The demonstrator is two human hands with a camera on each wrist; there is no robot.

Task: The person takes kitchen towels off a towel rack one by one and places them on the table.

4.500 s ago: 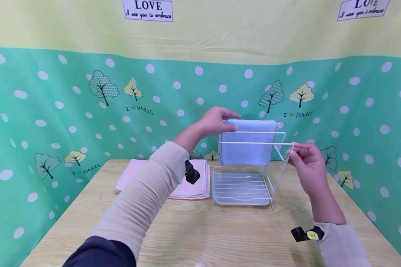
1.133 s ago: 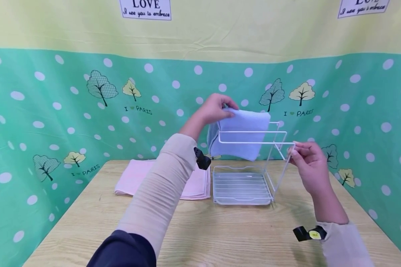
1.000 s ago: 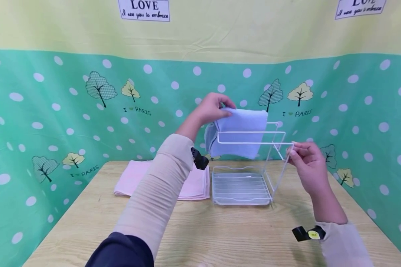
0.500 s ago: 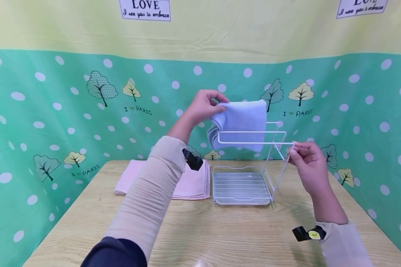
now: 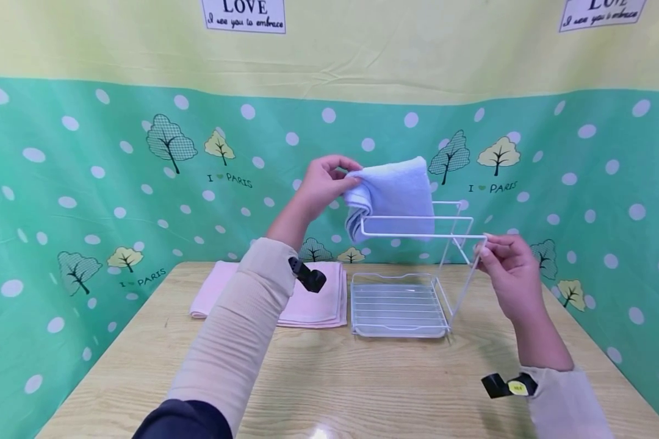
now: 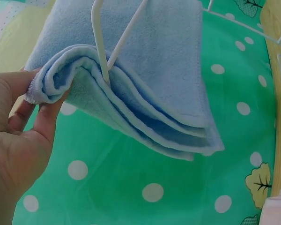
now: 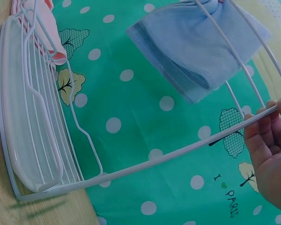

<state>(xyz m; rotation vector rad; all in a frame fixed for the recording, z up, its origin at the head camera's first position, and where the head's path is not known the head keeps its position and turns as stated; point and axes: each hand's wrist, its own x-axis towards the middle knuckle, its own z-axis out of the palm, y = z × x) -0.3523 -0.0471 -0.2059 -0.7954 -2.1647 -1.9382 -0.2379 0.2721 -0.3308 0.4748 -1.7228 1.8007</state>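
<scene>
My left hand (image 5: 326,186) pinches the upper left end of a folded light-blue towel (image 5: 398,189), fingers and thumb on either side of its fold. The towel hangs in layers behind the front bars of a white wire rack (image 5: 417,235), its top well above them. Seen from the left wrist, the towel (image 6: 145,61) curls at the pinched end, and a bar's bent end overlaps its layers. My right hand (image 5: 507,271) grips the rack's upper right corner. In the right wrist view the right hand's fingers (image 7: 260,140) curl at the white frame (image 7: 178,152).
The rack's lower shelf has a pale tray (image 5: 398,331) beneath its wires, standing on the wooden table (image 5: 329,378). A folded pink towel (image 5: 318,305) lies left of the rack, partly behind my left sleeve. A green dotted curtain (image 5: 285,213) hangs close behind the table.
The blue towel, which hung at the rack's rear, has been lifted and shifted left by my left hand, and its top now tilts. My right hand keeps its hold on the rack.
</scene>
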